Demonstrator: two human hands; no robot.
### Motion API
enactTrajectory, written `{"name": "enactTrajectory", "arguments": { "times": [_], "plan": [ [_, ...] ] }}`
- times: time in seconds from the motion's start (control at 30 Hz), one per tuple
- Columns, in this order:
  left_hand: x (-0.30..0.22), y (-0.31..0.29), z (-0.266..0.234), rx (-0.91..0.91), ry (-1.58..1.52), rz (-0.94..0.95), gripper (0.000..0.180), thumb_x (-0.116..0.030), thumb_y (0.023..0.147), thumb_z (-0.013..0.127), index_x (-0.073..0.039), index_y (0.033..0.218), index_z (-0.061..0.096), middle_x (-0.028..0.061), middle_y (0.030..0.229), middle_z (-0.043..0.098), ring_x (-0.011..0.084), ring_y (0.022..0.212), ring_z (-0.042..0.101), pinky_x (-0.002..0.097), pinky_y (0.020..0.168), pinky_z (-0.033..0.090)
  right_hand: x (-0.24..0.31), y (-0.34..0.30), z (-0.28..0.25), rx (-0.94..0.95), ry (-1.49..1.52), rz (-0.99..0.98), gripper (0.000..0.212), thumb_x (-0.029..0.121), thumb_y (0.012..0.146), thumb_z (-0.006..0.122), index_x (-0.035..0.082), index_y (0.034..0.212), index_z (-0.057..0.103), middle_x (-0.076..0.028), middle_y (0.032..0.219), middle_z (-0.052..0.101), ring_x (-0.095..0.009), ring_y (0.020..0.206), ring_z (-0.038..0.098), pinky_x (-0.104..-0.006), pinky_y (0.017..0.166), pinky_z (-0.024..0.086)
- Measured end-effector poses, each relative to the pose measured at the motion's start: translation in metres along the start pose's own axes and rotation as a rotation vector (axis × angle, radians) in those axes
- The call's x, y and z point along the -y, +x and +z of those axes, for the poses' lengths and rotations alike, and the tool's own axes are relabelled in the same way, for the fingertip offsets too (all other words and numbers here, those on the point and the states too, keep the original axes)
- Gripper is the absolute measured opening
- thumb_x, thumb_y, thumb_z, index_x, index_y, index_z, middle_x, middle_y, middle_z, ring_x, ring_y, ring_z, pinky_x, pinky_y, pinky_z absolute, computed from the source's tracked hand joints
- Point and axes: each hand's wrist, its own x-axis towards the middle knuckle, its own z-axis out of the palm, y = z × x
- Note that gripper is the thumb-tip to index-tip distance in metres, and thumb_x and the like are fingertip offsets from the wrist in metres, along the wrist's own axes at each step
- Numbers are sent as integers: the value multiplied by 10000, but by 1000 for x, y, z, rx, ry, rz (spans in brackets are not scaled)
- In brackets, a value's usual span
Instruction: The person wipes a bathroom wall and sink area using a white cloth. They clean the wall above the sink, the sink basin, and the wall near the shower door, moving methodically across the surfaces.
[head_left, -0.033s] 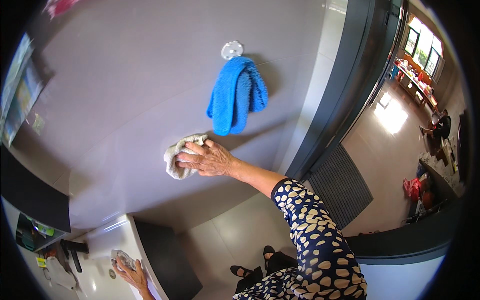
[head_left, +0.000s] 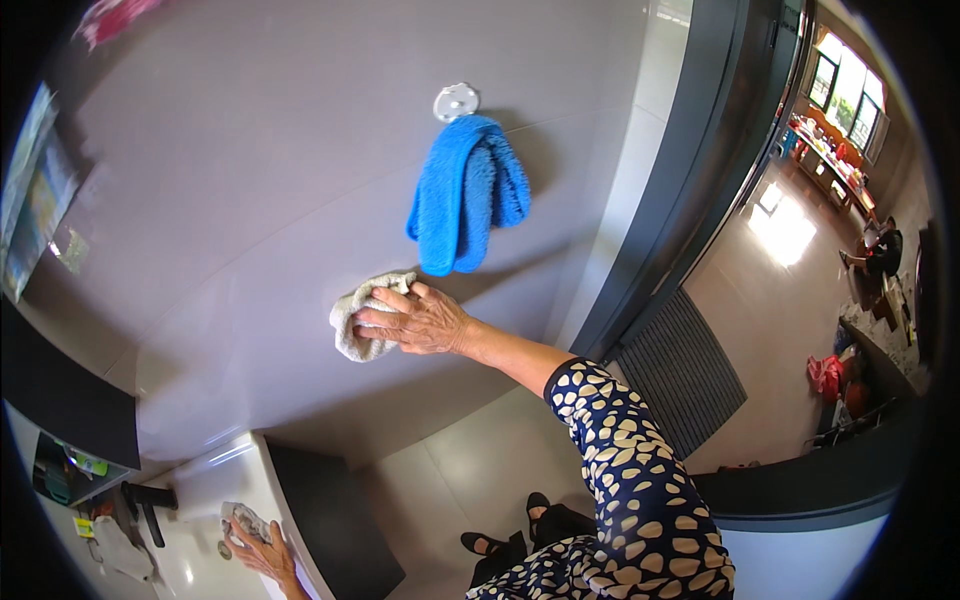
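My right hand (head_left: 420,320) presses a crumpled pale grey cloth (head_left: 350,328) flat against the grey tiled wall (head_left: 250,200), fingers spread over it. Just above and to the right hangs a bright blue towel (head_left: 465,195) from a round white hook (head_left: 455,101). My left hand (head_left: 264,556) is low at the bottom left, resting on a white basin top (head_left: 215,472) with a small crumpled rag (head_left: 240,519) under its fingers.
A black tap (head_left: 150,497) stands on the basin. A dark cabinet front (head_left: 335,520) drops below it. A dark door frame (head_left: 690,150) and a grey ribbed mat (head_left: 680,370) lie to the right. Beyond is a sunlit room with a seated person (head_left: 880,250).
The view has shifted a little, so the blue towel and hook sit slightly further left. Both hands keep their places on the cloths.
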Motion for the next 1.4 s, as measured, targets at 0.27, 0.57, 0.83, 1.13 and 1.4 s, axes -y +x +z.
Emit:
{"name": "enactTrajectory", "arguments": {
  "times": [0.27,0.57,0.83,1.13,1.4],
  "plan": [
    [-113,7,-6,-299,-218,255,687,-297,816,650,-147,1407,335,212,1460,192,371,1344,184,474,1071,179,-6,-48,19,-61,-51,302,451,334,724,622,334,1171,565,52,1335,406,-260,1271,331,-423,895,357],
    [-247,6,52,-318,-540,716,685,-363,848,636,-104,1403,330,234,1471,120,418,1352,147,512,1070,184,-52,-141,18,-236,-145,697,639,318,752,631,50,1299,440,-236,1419,266,-471,1247,270,-581,990,240],
    [-303,13,53,-563,-535,797,696,-435,868,592,-119,1420,307,204,1491,68,443,1358,119,566,1061,178,-90,-176,4,-472,29,1212,664,200,796,572,-2,1382,332,-174,1471,203,-362,1319,208,-440,1081,216],
    [-390,24,79,-852,-456,739,651,-539,907,429,-139,1414,351,216,1485,171,407,1374,138,557,1080,98,-53,-36,23,-612,-193,608,538,198,642,713,117,1164,609,-111,1377,398,-425,1209,329,-574,929,307],
    [-396,38,73,-982,-460,718,635,-563,902,404,-148,1382,429,218,1479,231,386,1380,178,508,1107,64,-58,-17,24,-705,-269,396,489,133,646,695,174,1129,631,-53,1350,424,-333,1170,391,-438,852,366]
  ]
}}
